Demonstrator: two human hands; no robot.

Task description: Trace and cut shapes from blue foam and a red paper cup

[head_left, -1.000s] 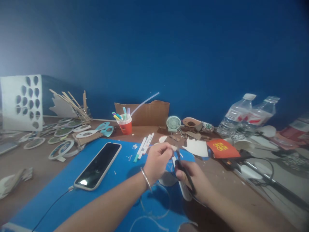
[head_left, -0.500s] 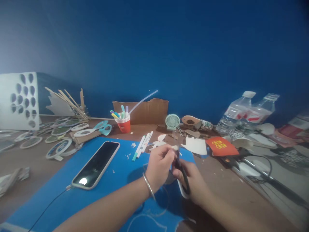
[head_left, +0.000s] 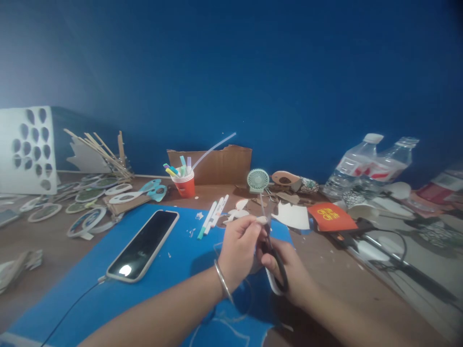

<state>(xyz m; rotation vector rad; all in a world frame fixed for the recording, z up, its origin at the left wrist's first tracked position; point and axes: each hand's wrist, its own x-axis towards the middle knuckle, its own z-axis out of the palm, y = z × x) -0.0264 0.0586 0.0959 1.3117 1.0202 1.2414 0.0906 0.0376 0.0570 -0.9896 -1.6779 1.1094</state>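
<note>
Close together above the blue sheet are both of my hands. My left hand, with a silver bangle at the wrist, pinches a small white piece that looks like paper or card. Most of that piece is hidden by the fingers. My right hand is closed round the black handles of a pair of scissors. Their blades point up and away, slightly apart, right beside the white piece and my left fingertips. Under my hands, pale curved outlines show on the blue sheet.
A phone on a cable lies left. Ahead are several markers, a cup of pens, a small green fan and white scraps. Plastic bottles stand right; ring-shaped pieces lie left.
The scissor blades have parted a little, and the handles have shifted slightly. My left hand keeps its pinch on the white piece. The view has moved very slightly.
</note>
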